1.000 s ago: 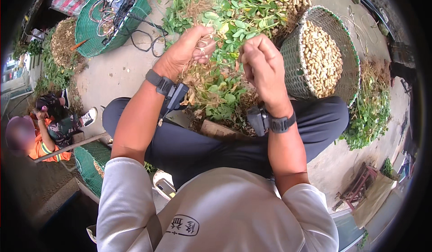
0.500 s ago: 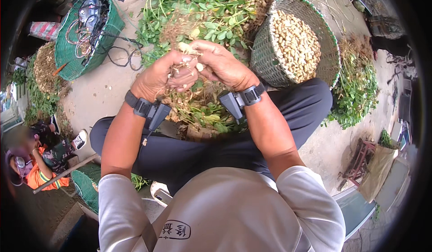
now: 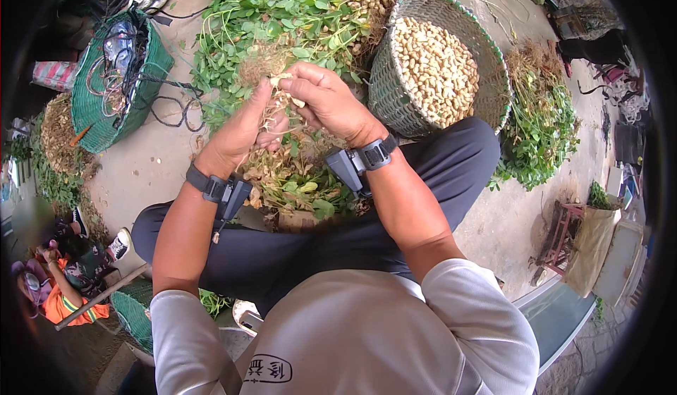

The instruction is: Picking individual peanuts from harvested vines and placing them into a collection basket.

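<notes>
In front of me my left hand (image 3: 243, 127) is closed round the thin stringy roots of a peanut plant (image 3: 261, 67). My right hand (image 3: 333, 106) pinches pale peanut pods (image 3: 297, 102) at those roots, thumb and forefinger together. The two hands almost touch at the fingertips. Under them lies a heap of wilted, yellowing peanut plants (image 3: 300, 187), close to my crossed legs. To the right stands a tilted woven basket (image 3: 384, 81) filled with picked peanuts (image 3: 437, 71). How much of the plant sits inside my left fist is hidden.
A large pile of green peanut plants (image 3: 275, 14) lies ahead, with another bundle (image 3: 539, 131) right of the basket. At the left are a green basket (image 3: 134, 102) with cords and a bottle, and a root heap (image 3: 63, 131). A seated person in an orange top (image 3: 70, 300) is at the lower left.
The whole view has shifted, so the baskets and piles sit farther left. My hands have drawn slightly apart, and the right fingers have moved on the pods while the left keeps hold of the roots.
</notes>
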`<state>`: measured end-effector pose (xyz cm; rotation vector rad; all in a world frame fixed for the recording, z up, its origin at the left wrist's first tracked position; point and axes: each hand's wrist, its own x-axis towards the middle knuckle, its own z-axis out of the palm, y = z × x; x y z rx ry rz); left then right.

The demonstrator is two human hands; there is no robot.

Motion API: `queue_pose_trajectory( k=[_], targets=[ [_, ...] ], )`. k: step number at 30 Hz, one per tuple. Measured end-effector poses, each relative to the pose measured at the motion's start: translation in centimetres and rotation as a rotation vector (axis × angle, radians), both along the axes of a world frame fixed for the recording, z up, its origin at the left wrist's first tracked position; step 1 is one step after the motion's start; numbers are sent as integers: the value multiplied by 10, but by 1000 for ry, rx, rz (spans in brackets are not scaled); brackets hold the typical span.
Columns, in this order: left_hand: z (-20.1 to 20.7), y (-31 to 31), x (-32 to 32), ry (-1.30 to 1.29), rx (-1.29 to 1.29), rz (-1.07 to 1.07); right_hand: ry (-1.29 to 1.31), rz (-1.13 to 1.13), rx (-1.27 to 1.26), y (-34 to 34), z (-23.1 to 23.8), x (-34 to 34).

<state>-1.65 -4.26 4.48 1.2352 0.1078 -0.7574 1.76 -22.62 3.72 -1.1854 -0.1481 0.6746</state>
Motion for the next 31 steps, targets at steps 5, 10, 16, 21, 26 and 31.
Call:
queue_pose_trajectory(
  k=[5, 10, 16, 21, 26, 31],
  targets=[
    [-21, -12, 13, 88, 227, 637, -435, -328, -222, 23, -4, -8],
    [-17, 31, 28, 37, 158, 746, -635, -555, -339, -41, 13, 10],
    [23, 53, 34, -126, 125, 970, -770, -615, -1468, -133, 24, 41],
    [36, 70, 37, -176, -206, 693, -838, -146, -701, -63, -8, -4],
    [53, 68, 46, -64, -267, 1207, -995, 99, -695, 23, -29, -45],
    [70, 68, 49, -223, -394, 890, -1161, -99, -927, -32, 21, -19]
  ],
)
